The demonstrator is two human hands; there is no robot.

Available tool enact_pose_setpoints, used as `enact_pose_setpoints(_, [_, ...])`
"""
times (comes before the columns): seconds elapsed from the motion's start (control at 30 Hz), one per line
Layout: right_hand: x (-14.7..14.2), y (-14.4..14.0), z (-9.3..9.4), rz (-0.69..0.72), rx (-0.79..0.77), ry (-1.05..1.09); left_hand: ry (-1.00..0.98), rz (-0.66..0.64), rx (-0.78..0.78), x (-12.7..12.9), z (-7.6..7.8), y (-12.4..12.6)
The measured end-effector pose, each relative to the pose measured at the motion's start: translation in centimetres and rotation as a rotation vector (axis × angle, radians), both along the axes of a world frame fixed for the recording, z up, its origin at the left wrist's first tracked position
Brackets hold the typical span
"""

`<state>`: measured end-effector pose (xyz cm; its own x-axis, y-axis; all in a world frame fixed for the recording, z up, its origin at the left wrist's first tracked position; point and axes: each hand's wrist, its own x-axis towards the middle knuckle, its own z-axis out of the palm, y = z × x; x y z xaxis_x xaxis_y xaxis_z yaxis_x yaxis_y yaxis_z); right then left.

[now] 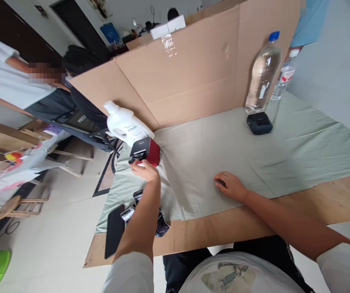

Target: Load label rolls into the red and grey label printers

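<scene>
A boxy red and black device (153, 152), like a small label printer, sits at the left of the cloth-covered table. My left hand (144, 171) is at its front edge, fingers curled and touching it; a small white bit shows by the fingertips, too small to make out. My right hand (232, 186) rests on the cloth near the table's front, its fingers closed around a small dark object (221, 183) mostly hidden by them. Just behind the red device, a white jug-shaped bottle (129, 125) leans toward the left.
A cardboard panel (193, 69) stands along the back. Toward the right are a large water bottle (263, 77), a smaller bottle (284, 77) and a dark compact device (259, 123). Beside my left forearm lie a black phone (114, 232) and shiny packets (162, 226). Another person (16, 77) stands left.
</scene>
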<state>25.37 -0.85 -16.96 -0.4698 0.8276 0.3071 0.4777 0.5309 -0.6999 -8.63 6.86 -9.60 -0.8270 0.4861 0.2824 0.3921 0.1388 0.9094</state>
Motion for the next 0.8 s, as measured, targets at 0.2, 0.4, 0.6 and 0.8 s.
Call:
enact_pose_setpoints(0.2, [4.9,10.5,2.0,-0.339,0.153,-0.112,-0.075,-0.504,0.013,12.1,-6.6,-6.9])
enact_pose_setpoints(0.4, [14.5,20.3,3.9,-0.888,0.004,-0.336,-0.044,-0.733,-0.112,14.5,-7.7,-9.1])
enact_pose_setpoints(0.6, [16.0,20.0,2.5,-1.039,-0.23,-0.266,-0.014,-0.756,-0.086,14.2,-7.2,-9.0])
enact_pose_setpoints(0.8, [8.8,12.7,2.8,-0.616,0.016,-0.078,-0.27,-0.985,0.035,15.1,-6.9,-9.9])
